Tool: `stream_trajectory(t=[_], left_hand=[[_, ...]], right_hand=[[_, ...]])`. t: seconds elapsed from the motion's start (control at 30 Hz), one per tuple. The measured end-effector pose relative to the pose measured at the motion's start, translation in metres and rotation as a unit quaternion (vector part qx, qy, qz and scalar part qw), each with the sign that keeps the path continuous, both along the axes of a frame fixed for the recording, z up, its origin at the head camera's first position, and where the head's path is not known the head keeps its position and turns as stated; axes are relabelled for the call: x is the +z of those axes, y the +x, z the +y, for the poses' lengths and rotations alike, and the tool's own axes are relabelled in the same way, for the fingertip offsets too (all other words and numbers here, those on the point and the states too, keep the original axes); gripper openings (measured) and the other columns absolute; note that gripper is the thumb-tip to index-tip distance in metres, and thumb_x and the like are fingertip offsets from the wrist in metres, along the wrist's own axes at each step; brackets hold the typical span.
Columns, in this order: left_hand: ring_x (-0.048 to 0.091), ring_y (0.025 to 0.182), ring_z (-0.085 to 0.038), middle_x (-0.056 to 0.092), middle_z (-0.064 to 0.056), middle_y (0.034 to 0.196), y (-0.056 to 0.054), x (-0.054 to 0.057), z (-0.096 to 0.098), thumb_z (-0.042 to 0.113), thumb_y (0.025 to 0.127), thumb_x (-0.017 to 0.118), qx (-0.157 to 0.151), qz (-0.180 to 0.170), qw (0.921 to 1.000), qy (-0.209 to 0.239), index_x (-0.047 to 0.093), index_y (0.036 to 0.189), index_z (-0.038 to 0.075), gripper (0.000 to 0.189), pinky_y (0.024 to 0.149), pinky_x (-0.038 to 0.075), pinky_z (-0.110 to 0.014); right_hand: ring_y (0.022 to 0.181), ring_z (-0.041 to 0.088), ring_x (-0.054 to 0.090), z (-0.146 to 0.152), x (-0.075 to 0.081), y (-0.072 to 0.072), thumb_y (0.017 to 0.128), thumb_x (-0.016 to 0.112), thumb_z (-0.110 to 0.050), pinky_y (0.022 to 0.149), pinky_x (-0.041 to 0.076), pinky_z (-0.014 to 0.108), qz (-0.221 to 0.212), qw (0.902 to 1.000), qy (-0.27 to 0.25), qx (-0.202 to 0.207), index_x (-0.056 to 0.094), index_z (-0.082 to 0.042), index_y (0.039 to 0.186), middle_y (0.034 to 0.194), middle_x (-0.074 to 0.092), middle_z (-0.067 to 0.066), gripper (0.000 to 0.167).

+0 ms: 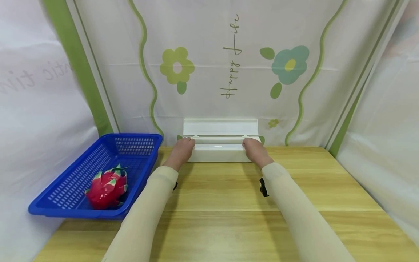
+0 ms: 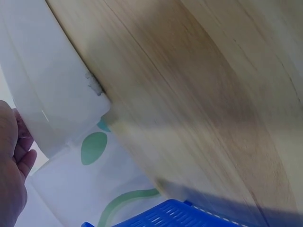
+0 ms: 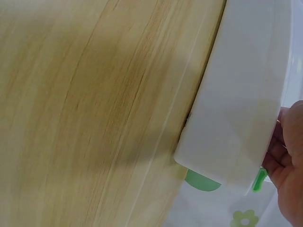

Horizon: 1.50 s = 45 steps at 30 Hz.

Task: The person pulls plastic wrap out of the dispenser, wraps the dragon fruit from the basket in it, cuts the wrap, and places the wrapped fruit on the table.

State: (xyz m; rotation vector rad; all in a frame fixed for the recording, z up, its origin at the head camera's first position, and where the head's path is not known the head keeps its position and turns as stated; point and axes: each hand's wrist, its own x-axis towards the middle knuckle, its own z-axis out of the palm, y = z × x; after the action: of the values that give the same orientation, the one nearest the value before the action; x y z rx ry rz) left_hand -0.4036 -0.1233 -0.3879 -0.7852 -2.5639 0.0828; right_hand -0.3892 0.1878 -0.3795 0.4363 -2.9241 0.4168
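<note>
A long white lidded box (image 1: 219, 156), like a cling-film dispenser, stands at the back of the table with its lid (image 1: 220, 127) raised against the curtain. My left hand (image 1: 184, 148) grips its left end at the top, fingers curled; my right hand (image 1: 255, 150) does the same at the right end. In the left wrist view, bent fingers of the left hand (image 2: 13, 161) lie at the box's upper edge. The right wrist view has the right hand (image 3: 289, 161) at that edge too, near a small green piece (image 3: 259, 179). What lies inside the curled fingers is hidden.
To the left is a blue plastic basket (image 1: 144, 174) holding a red dragon fruit (image 1: 106, 189) with green-tipped scales. The wooden table (image 1: 216, 225) extends between my forearms and to the right. A flower-printed white curtain (image 1: 209, 102) closes off the back and sides.
</note>
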Motion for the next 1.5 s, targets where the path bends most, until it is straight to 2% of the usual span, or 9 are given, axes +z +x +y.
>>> stream_trajectory(t=[0.13,0.33,0.57,0.7,0.93,1.13,1.3,1.5], left_hand=[[0.063,0.078,-0.030,0.062,-0.014,0.083,-0.0014,-0.0007,-0.0008,0.004,0.093,0.064,-0.006,0.014,0.9999,0.004,0.061,0.089,-0.002,0.008,0.070,0.054,-0.039],[0.062,0.078,-0.029,0.061,-0.012,0.082,-0.0006,-0.0005,-0.0010,0.013,0.096,0.063,-0.001,0.005,0.9999,0.010,0.061,0.089,-0.001,0.015,0.071,0.053,-0.039],[0.064,0.080,-0.030,0.064,-0.015,0.085,0.0018,-0.0011,-0.0011,0.008,0.093,0.065,-0.009,0.022,0.9995,0.022,0.064,0.091,-0.003,0.011,0.072,0.055,-0.039],[0.063,0.079,-0.029,0.063,-0.014,0.084,0.0017,-0.0007,-0.0002,0.002,0.093,0.063,-0.004,0.013,0.9997,0.022,0.067,0.089,-0.002,0.007,0.071,0.054,-0.039],[0.061,0.076,-0.028,0.061,-0.012,0.082,-0.0011,-0.0030,0.0001,-0.005,0.090,0.062,-0.004,0.011,0.9998,0.013,0.069,0.085,0.001,0.010,0.068,0.054,-0.037],[0.061,0.075,-0.028,0.061,-0.012,0.082,-0.0014,-0.0031,-0.0011,-0.006,0.088,0.064,-0.009,0.015,0.9997,0.016,0.069,0.087,0.001,0.008,0.067,0.054,-0.037],[0.060,0.075,-0.027,0.058,-0.012,0.082,-0.0013,-0.0019,-0.0026,-0.003,0.090,0.064,-0.008,0.026,0.9996,0.006,0.068,0.087,0.000,0.006,0.066,0.054,-0.035],[0.062,0.073,-0.027,0.063,-0.011,0.080,0.0018,-0.0011,-0.0030,-0.007,0.088,0.063,-0.021,0.025,0.9994,0.010,0.067,0.084,0.001,0.010,0.063,0.054,-0.036]], right_hand=[[0.091,0.027,0.058,0.0022,-0.0006,-0.0007,0.102,0.045,-0.006,0.085,0.050,0.042,-0.009,0.9998,-0.017,0.002,0.059,0.003,0.106,0.097,0.061,0.012,0.017],[0.083,0.024,0.054,0.0036,-0.0035,-0.0024,0.102,0.048,-0.012,0.077,0.048,0.039,-0.011,0.9987,-0.049,0.009,0.058,-0.002,0.101,0.092,0.058,0.008,0.013],[0.085,0.025,0.055,0.0022,-0.0033,-0.0022,0.102,0.049,-0.009,0.078,0.048,0.040,-0.009,0.9983,-0.057,0.011,0.060,0.000,0.103,0.094,0.060,0.010,0.014],[0.093,0.028,0.059,0.0018,-0.0021,-0.0025,0.101,0.051,-0.009,0.083,0.049,0.043,-0.009,0.9989,-0.044,0.013,0.063,0.001,0.108,0.100,0.063,0.012,0.017],[0.079,0.024,0.054,0.0019,-0.0019,-0.0034,0.101,0.051,-0.009,0.074,0.047,0.041,-0.004,0.9997,-0.017,0.019,0.067,0.001,0.094,0.082,0.060,0.008,0.021],[0.083,0.025,0.057,0.0026,-0.0021,-0.0026,0.101,0.051,-0.009,0.079,0.049,0.041,0.016,0.9997,-0.012,0.017,0.068,0.001,0.099,0.088,0.060,0.009,0.020],[0.084,0.027,0.056,0.0043,-0.0025,-0.0026,0.099,0.054,-0.008,0.078,0.049,0.040,0.053,0.9980,0.007,0.035,0.067,0.003,0.098,0.088,0.057,0.011,0.017],[0.093,0.031,0.063,0.0062,-0.0040,0.0008,0.100,0.053,-0.007,0.085,0.051,0.042,0.063,0.9971,0.015,0.041,0.068,0.003,0.100,0.097,0.067,0.015,0.018]])
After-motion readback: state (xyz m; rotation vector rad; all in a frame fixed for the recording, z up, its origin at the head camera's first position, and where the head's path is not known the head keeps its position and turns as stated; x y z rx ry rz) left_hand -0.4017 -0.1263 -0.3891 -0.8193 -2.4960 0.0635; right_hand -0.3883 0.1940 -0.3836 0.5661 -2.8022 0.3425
